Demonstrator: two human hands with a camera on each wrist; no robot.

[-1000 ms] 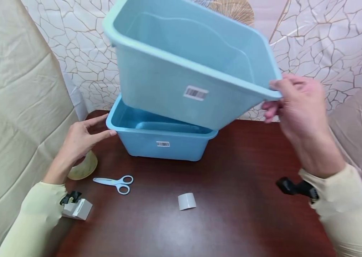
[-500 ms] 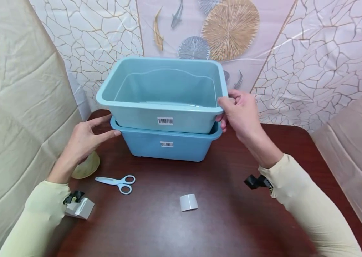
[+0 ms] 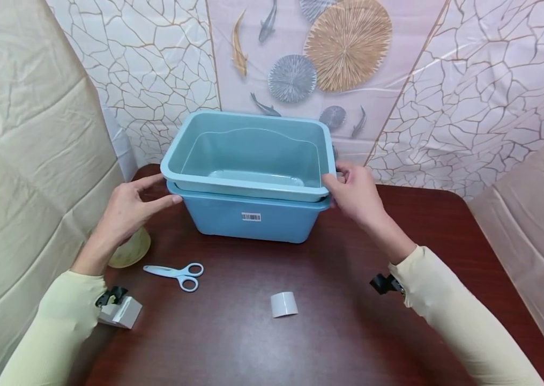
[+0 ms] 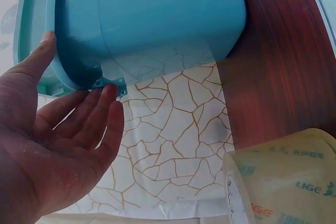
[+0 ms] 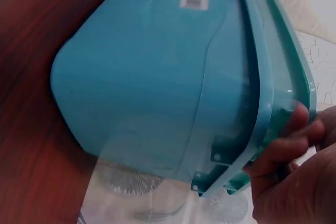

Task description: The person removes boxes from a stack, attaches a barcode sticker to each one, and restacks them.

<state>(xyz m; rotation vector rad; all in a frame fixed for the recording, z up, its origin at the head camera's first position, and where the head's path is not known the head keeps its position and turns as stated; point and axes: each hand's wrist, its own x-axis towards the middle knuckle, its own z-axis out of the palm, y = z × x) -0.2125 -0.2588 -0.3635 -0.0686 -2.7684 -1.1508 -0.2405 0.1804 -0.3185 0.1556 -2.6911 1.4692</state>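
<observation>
A light-blue plastic bin (image 3: 247, 186) sits nested in a darker blue bin (image 3: 247, 230) with a barcode label on its front, on the table. Their rims are slightly apart. My right hand (image 3: 356, 195) grips the upper bin's right rim, thumb on top and fingers curled underneath, as the right wrist view shows that hand (image 5: 299, 166) too. At the left end, my left hand (image 3: 124, 210) holds the lower bin's rim. In the left wrist view, the thumb lies over the rim and the fingers (image 4: 100, 114) are beneath it.
Blue-handled scissors (image 3: 161, 272) lie left on the brown table (image 3: 233, 343). A curved white piece (image 3: 283, 304) is in front of the bins. A tape roll (image 3: 131, 251) and a white boxy object (image 3: 128, 313) are by the left arm. A patterned curtain (image 3: 156, 80) hangs behind.
The upper bin has come down from a raised, tilted position at the right into the lower bin, my right hand moving left and down with it. My left hand has stayed at the lower bin.
</observation>
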